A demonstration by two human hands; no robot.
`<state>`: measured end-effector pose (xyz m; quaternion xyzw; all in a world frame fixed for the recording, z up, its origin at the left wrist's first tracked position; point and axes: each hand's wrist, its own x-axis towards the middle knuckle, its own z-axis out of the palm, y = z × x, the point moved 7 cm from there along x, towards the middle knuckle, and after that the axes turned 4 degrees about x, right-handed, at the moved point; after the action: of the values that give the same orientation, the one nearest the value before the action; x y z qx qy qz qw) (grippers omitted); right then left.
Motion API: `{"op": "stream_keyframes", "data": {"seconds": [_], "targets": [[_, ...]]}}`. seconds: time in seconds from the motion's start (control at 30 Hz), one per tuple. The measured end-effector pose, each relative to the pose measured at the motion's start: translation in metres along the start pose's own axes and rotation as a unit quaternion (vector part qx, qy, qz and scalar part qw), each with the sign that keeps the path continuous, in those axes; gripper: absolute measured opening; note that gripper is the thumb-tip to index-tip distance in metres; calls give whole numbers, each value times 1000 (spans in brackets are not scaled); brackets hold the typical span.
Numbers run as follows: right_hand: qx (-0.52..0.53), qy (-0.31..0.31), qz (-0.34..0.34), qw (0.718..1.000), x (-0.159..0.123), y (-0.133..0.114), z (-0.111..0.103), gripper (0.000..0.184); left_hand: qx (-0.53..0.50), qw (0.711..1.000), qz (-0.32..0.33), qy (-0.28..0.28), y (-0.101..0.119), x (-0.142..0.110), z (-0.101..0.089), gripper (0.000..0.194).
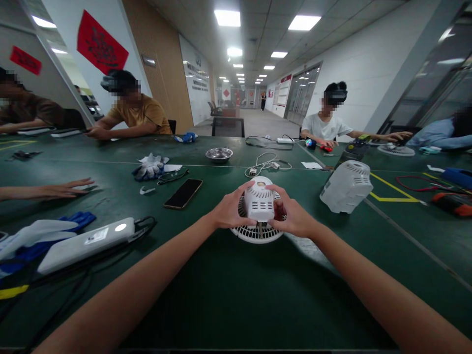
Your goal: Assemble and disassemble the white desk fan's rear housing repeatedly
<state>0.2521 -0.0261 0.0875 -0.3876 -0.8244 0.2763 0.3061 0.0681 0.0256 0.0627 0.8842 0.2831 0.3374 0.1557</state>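
A white vented motor housing (260, 202) stands on a round white fan grille (254, 237), which rests on the green table (221, 290). From the left side my left hand (233, 206) grips the housing, thumb low and fingers reaching toward its top. On the opposite side my right hand (293, 212) closes round it in the same way. Part of the grille is covered by the housing and my hands. Just behind them lies a white cable (271, 164) with a plug.
A black phone (183, 193) and work gloves (149, 168) lie to the left, a white power strip (88, 243) nearer. A metal bowl (219, 155) stands behind. On the right is a white plastic casing (348, 187). A co-worker's hand (70, 188) reaches in from the left; other people sit around.
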Motion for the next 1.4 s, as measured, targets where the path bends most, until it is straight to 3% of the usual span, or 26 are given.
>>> {"op": "stream_keyframes", "data": {"seconds": [0.2, 0.37, 0.47, 0.53, 0.6, 0.7, 0.8, 0.93, 1.03, 1.13, 1.23, 1.33, 1.4], "targets": [[-60, 75, 0, 995, 2, 9, -3, 105, 52, 998, 9, 34, 8, 2, 9, 126], [-127, 123, -33, 984, -8, 10, -5, 107, 53, 997, 3, 61, 7, -2, 10, 112], [-139, 113, -43, 983, -15, 17, -11, 102, 51, 996, -23, 76, -6, -6, 3, 87], [-131, 109, -38, 985, -18, 25, -17, 91, 56, 987, -93, 118, -26, -9, -7, 63], [-119, 122, -28, 985, -19, 34, -24, 82, 46, 966, -188, 169, -51, -16, -17, 55], [-96, 149, -12, 984, -19, 41, -26, 87, 2, 954, -263, 142, -76, -20, -14, 50], [-82, 165, 21, 983, -16, 41, -18, 105, -23, 955, -272, 114, -81, -21, -8, 47], [-16, 225, 71, 972, -14, 40, -19, 108, -122, 950, -234, 168, -70, -22, -11, 50], [157, 291, 117, 937, -18, 43, -23, 105, -235, 930, -142, 245, -57, -20, -18, 55], [397, 276, 165, 860, -20, 46, -5, 68, -255, 913, -97, 303, -51, -18, -21, 57], [546, 174, 190, 797, -18, 41, 30, 40, -344, 887, -150, 268, -59, -12, -5, 53], [595, 116, 227, 762, -19, 46, 52, 35, -452, 822, -251, 237, -71, -14, 15, 44], [611, 104, 238, 748, -19, 51, 57, 39, -454, 805, -301, 236, -75, -19, 20, 37]]}}
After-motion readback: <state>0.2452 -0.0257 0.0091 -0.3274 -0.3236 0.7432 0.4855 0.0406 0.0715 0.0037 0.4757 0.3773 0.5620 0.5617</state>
